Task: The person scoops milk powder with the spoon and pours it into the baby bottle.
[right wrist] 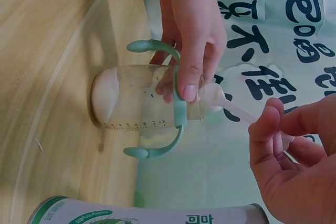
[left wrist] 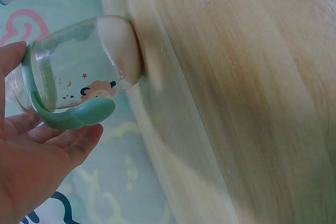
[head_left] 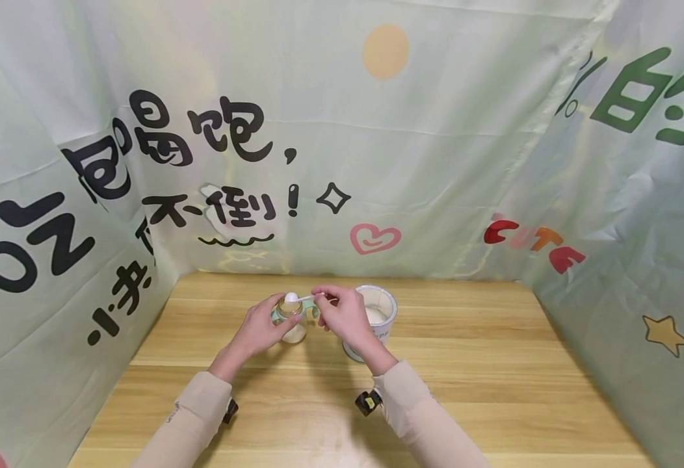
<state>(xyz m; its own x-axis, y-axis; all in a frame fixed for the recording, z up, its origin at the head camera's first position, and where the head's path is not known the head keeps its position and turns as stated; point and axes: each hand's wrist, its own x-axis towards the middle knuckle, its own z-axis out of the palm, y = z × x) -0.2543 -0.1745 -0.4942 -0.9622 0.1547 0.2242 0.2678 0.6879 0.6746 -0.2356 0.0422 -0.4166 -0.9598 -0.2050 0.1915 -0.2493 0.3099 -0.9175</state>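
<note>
A clear baby bottle (right wrist: 142, 95) with a mint-green two-handled collar (left wrist: 58, 119) stands upright on the table, pale powder (right wrist: 105, 95) in its bottom. My left hand (head_left: 266, 325) grips it around the collar, thumb on one side and fingers on the other. Between thumb and fingers, my right hand (head_left: 342, 314) pinches the handle of a white scoop (right wrist: 239, 111). The scoop's bowl (head_left: 291, 298) is at the bottle's uncapped mouth; whether powder is in it I cannot tell. Just right of the bottle stands an open can (head_left: 384, 335), partly behind the right hand, with whitish powder inside.
Wooden table (head_left: 482, 377) under everything. Printed cloth (head_left: 435, 162) hangs along the back and both sides, meeting the table's far edge close behind the bottle. A dark camera mount (head_left: 368, 402) sits at the right wrist.
</note>
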